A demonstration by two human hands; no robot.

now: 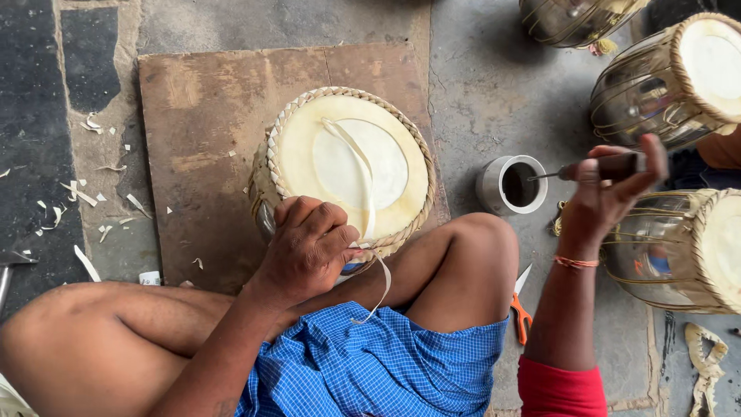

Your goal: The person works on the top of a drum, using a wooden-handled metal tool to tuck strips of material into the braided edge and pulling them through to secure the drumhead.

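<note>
**Drum on the board, tool dipped at the cup**

The grey concrete floor (478,85) fills the frame, cracked and dusty, with a dark slab along the left edge and pale shavings (81,197) scattered beside it. A worn wooden board (208,108) lies at centre left, bare along its top and left sides. On it, pressed against the bent knee, sits the drum (351,166), its pale skin ringed by braided lacing. Three metal-bodied drums (671,85) crowd the right edge, leaving only a narrow gap of floor. The left hand (309,247) is clenched at the drum's near rim, gripping a pale hide strip (363,181). The right hand (610,189) grasps a dark-handled tool (606,166), its tip over a small metal cup (513,185). Orange-handled scissors (522,309) lie below.
</note>
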